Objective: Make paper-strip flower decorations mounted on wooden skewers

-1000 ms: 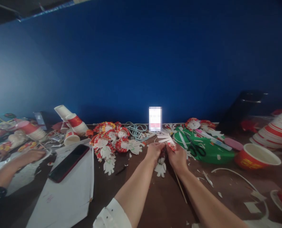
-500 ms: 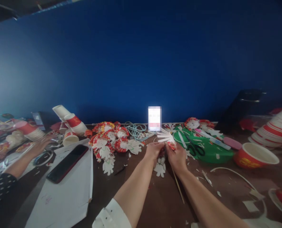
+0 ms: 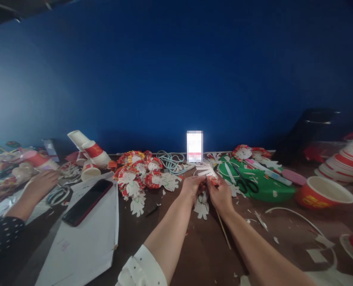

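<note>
Both hands meet at the middle of the table over a small red-and-white paper craft (image 3: pixel 213 179) with white strips fanned out at its top. My left hand (image 3: pixel 193 188) has its fingers closed at the craft's left edge. From the right, my right hand (image 3: pixel 220 194) pinches the same piece; fingertips are partly hidden. A white hand-shaped paper cutout (image 3: pixel 201 208) shows just below them; whether it is joined to the craft I cannot tell. A thin stick (image 3: pixel 224 234) slants down beside my right wrist.
Finished-looking red-and-white paper crafts (image 3: pixel 137 171) are heaped left, near blue cord (image 3: pixel 168 161). Black scissors (image 3: pixel 247 184) lie on a green sheet (image 3: pixel 262 192). A paper bowl (image 3: pixel 325 192) stands right. A phone (image 3: pixel 87 202) rests on a white board (image 3: pixel 83 246). A co-worker's hand (image 3: pixel 42 184) is far left.
The view has shifted slightly, moving the scene a little right and up. The craft's strips sit at a slightly different angle in my hands. The co-worker's hand has drawn back a little.
</note>
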The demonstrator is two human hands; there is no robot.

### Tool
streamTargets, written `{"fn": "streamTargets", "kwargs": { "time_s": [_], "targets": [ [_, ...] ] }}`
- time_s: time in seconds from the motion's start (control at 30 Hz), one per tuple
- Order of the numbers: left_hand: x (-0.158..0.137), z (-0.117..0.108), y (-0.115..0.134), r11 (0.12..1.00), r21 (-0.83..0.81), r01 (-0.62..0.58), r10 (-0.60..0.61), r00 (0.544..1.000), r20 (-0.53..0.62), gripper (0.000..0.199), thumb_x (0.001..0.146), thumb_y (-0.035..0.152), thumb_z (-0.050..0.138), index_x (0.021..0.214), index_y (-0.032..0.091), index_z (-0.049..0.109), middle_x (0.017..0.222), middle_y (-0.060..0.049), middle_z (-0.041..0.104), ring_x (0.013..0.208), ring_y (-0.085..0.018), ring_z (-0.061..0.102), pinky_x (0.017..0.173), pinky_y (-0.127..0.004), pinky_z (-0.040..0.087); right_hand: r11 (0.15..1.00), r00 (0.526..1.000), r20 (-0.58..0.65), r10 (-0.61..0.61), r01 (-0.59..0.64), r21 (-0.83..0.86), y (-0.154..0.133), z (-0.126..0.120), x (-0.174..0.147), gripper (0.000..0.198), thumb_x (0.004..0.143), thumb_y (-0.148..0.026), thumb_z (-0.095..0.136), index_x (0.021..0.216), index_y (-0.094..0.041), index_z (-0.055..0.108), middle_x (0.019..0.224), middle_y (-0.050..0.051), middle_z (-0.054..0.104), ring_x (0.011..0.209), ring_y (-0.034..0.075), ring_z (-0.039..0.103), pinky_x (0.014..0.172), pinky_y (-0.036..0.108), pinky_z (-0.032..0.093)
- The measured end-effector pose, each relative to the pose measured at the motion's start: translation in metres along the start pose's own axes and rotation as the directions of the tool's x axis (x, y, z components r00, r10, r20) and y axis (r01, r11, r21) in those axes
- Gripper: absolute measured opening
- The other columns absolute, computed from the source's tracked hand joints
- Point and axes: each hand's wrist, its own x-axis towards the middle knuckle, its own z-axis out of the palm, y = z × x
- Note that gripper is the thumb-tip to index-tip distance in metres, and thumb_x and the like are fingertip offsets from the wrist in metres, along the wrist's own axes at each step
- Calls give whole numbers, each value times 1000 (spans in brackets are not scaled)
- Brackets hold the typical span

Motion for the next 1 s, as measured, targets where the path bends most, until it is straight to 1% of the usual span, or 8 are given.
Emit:
{"fn": "streamTargets", "kwargs": {
  "time_s": [0.2,0.33,0.4,0.5,0.67,0.83,0.93,1.0],
  "targets": [
    [-2,-1,1,1000,-24,-10,10,1000,27,25,59,21,87,63,12,64,54,2,54,49,-7,46,51,-21,40,998,1000,-4,17,-17,52,-6,-1,0,46,79,-59,49,84,-17,66,85,18,74,81,32,67,74,39,49],
    [-2,0,2,999,-44,-8,11,998,63,27,57,21,89,66,11,65,54,2,56,48,-7,47,49,-20,39,995,1000,10,14,-15,95,-10,-2,-2,46,80,-61,51,80,-17,66,74,14,72,71,28,65,70,38,49],
    [-1,-1,2,998,-60,-9,15,995,97,27,57,21,88,65,11,65,54,1,57,47,-7,48,48,-21,39,990,999,37,32,-37,139,-11,-3,-2,45,79,-60,53,80,-17,67,69,10,71,65,26,63,66,36,49],
    [1,-2,2,996,-89,-12,24,991,130,27,57,21,88,65,10,65,54,-1,58,46,-8,49,46,-21,38,974,993,100,68,-88,208,-12,-3,-2,40,76,-55,56,82,-17,67,66,7,69,61,24,61,61,34,48],
    [2,-2,4,991,-136,18,-1,992,126,22,58,16,86,64,9,65,58,-2,61,48,-7,51,46,-19,36,965,982,166,86,-124,231,-12,-3,-2,33,71,-50,61,80,-18,67,64,4,66,60,22,59,58,32,46],
    [-2,-2,7,989,-137,46,-24,987,158,19,60,13,82,61,10,64,55,-2,60,48,-7,50,49,-21,38,966,983,155,99,-132,221,-15,-5,-2,30,70,-49,61,73,-19,65,59,3,62,58,21,57,57,31,44],
    [-2,-4,6,992,-121,35,-12,983,183,20,63,17,83,64,10,65,57,-2,60,49,-7,49,49,-20,37,965,985,144,92,-124,230,-14,-5,-2,34,70,-52,62,73,-18,66,57,3,61,58,20,57,56,31,43],
    [-1,-6,6,990,-137,24,0,985,171,23,65,23,85,66,10,65,56,0,57,48,-6,47,48,-20,36,965,987,136,85,-116,236,-12,-4,0,38,70,-56,64,73,-18,66,57,3,61,58,20,56,56,31,43]
  ]
}}
